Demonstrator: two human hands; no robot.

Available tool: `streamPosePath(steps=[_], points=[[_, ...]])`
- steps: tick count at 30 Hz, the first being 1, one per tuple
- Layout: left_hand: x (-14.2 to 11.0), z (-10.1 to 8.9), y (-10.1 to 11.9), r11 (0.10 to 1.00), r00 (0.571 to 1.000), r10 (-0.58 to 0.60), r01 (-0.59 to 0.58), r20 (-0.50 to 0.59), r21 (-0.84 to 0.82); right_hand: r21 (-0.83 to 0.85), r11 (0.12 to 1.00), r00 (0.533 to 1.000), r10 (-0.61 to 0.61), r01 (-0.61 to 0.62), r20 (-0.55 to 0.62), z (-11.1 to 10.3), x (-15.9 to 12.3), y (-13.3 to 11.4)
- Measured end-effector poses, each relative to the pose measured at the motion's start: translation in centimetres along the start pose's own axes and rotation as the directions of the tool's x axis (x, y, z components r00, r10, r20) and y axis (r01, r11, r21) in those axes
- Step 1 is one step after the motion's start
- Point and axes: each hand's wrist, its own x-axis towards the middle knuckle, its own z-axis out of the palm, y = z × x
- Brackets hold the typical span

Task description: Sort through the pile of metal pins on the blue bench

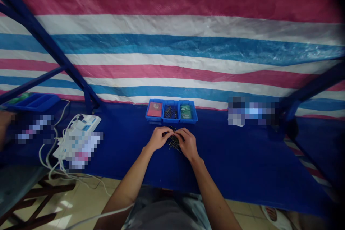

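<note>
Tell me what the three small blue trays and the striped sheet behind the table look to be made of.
Trays: likely moulded plastic, given the uniform blue colour and thin straight walls. Striped sheet: probably woven plastic tarpaulin, glossy, with wrinkles that catch the light. Both are judged from look alone.

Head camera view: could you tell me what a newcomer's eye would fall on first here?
Most likely the striped tarp in pink, white and blue, which fills the whole background behind the blue-covered table. Next, at the centre of the table, the left hand and right hand meet over a small pile of dark pins. Just behind them stand three small blue bins in a row, the middle one holding more dark pins.
</note>
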Motion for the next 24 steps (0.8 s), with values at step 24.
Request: streamPosePath(steps=[24], points=[[-0.07,0.15,-0.17,0.999,0.999,0.024,-0.025,-0.030,-0.035,-0.235,0.971,0.997,-0.017,0.035,0.076,0.12,0.09,-0.60]])
